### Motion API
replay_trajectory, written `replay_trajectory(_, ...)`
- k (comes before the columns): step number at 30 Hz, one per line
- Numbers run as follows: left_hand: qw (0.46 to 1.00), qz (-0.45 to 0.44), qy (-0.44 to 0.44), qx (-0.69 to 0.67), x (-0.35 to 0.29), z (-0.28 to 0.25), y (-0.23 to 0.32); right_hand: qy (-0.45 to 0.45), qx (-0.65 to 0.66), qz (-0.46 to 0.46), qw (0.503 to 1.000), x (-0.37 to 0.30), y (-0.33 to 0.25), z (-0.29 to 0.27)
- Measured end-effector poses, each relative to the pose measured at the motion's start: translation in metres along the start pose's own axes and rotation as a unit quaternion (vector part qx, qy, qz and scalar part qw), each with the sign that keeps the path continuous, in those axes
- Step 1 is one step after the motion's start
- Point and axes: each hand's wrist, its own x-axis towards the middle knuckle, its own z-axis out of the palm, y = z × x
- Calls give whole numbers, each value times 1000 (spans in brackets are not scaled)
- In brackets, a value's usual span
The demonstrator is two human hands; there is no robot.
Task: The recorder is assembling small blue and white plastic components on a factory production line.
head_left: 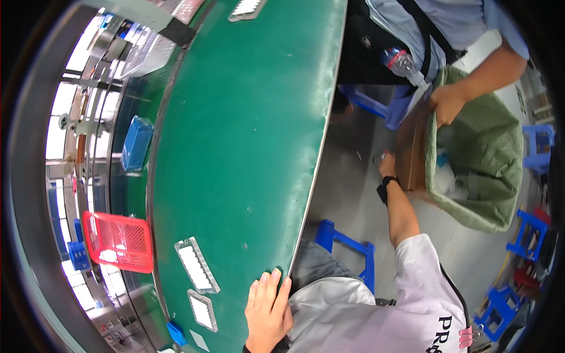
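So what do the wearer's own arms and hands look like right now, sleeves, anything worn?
The left hand is bare, with no glove or ring showing. The right hand is bare too, with a black band at the wrist. The right forearm is bare up to a short white sleeve with dark lettering lower down.

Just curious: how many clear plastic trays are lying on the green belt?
3 trays: one at the far end, cut by the picture's edge, and two nearer: one beside the red basket, one just below. Others may lie outside view.

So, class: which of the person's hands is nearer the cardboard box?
Right. The right hand reaches down beside the cardboard box; the left hand rests on the green table's edge, far away.
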Motion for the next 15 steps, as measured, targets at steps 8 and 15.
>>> replay_trajectory(8, 996, 10, -22, -86, 22, -6, 4, -381, 66, -71, 919, -162, -40, -1)
replay_trajectory(15, 970, 89, -5, -227, 112, -14, -18, -726, 14, 115, 678, -267, -163, -18)
